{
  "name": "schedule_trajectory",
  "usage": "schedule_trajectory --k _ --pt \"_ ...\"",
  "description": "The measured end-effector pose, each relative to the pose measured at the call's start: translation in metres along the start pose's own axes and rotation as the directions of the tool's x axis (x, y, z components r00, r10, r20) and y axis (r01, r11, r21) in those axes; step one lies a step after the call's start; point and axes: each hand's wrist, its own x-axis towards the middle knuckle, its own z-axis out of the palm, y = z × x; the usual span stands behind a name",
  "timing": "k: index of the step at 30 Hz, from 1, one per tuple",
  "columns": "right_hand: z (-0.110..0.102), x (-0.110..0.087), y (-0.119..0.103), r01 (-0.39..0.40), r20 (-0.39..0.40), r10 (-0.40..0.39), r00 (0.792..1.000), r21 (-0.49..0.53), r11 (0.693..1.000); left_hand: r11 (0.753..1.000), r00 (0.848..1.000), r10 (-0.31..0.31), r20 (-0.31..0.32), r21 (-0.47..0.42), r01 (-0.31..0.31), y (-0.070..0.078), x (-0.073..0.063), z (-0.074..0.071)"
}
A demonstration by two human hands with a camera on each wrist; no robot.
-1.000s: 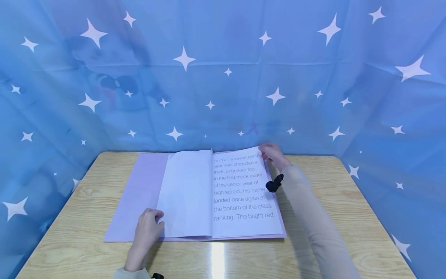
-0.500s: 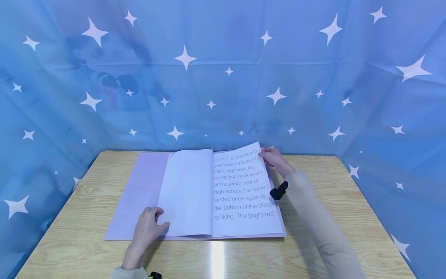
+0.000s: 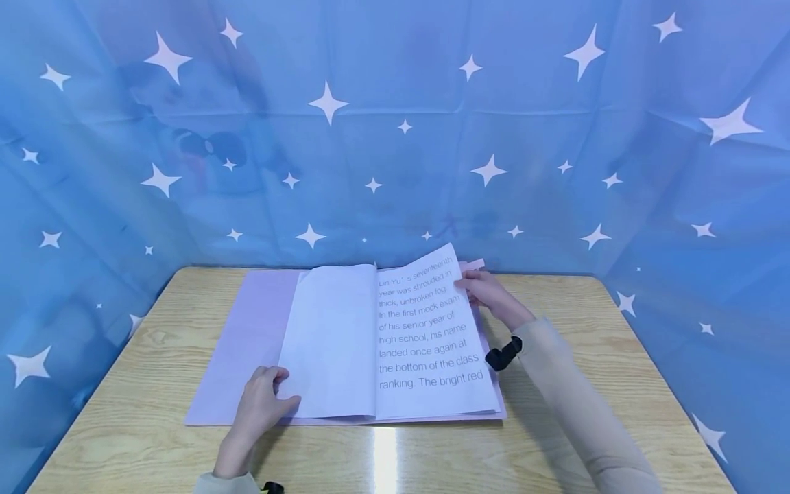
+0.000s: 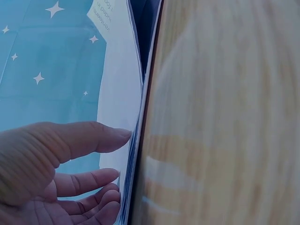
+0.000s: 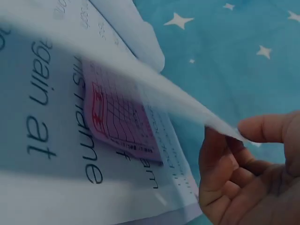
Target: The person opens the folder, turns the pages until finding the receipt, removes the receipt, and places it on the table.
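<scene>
A book with a pale purple cover (image 3: 247, 343) lies spread on the table. Its left page (image 3: 330, 336) is blank, while large print fills the right page (image 3: 426, 343). My right hand (image 3: 494, 296) pinches that printed page by its outer edge, near the top, and the upper corner stands raised. Under the lifted page, the right wrist view shows a pinkish-purple slip (image 5: 119, 112) with red marks and a ruled grid. My left hand (image 3: 262, 401) rests at the book's lower left, thumb and fingers apart, the thumb against the blank page in the left wrist view.
The wood-grain table (image 3: 129, 384) extends on both sides of the book. Behind and beside it hangs a blue curtain (image 3: 395, 158) with white stars. A small pinkish strip (image 3: 473, 265) sticks out past the book's top right corner.
My right hand has drawn down and slightly inward with the page edge, so its top corner lifts higher. The pinkish strip has come into view. My left thumb has spread away from the fingers.
</scene>
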Motion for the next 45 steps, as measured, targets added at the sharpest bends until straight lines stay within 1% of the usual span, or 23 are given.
schedule_trajectory --k 4,9,14,19,25,33,39,45 --pt "0.002 -0.008 0.0 0.032 0.04 -0.033 0.999 0.025 0.999 1.0 1.0 -0.004 -0.003 -0.005 0.004 0.001 -0.001 -0.001" --pt "0.006 -0.019 0.0 0.074 0.098 -0.078 0.992 0.047 0.996 1.0 1.0 -0.002 -0.005 -0.006 0.002 0.002 -0.001 -0.001" --pt "0.012 -0.03 -0.002 0.091 0.158 -0.105 0.982 0.094 0.991 1.0 1.0 0.0 -0.006 -0.008 0.0 0.002 -0.001 -0.001" --pt "0.016 -0.035 -0.002 0.093 0.204 -0.12 0.972 0.135 0.986 1.0 1.0 -0.001 -0.001 -0.009 0.001 0.001 -0.001 -0.001" --pt "0.023 -0.042 -0.007 0.111 0.231 -0.145 0.962 0.154 0.982 1.0 1.0 -0.004 0.003 -0.008 0.004 0.001 0.0 -0.001" --pt "0.031 -0.052 -0.018 0.137 0.245 -0.176 0.953 0.166 0.976 1.0 1.0 0.002 0.0 -0.009 -0.002 0.001 0.0 -0.001" --pt "0.038 -0.058 -0.025 0.131 0.251 -0.179 0.951 0.198 0.971 1.0 1.0 0.001 0.002 -0.004 -0.001 0.003 -0.001 -0.002" --pt "0.047 -0.059 -0.03 0.124 0.263 -0.185 0.947 0.231 0.965 1.0 1.0 0.009 -0.002 0.001 -0.009 0.003 -0.001 -0.002"
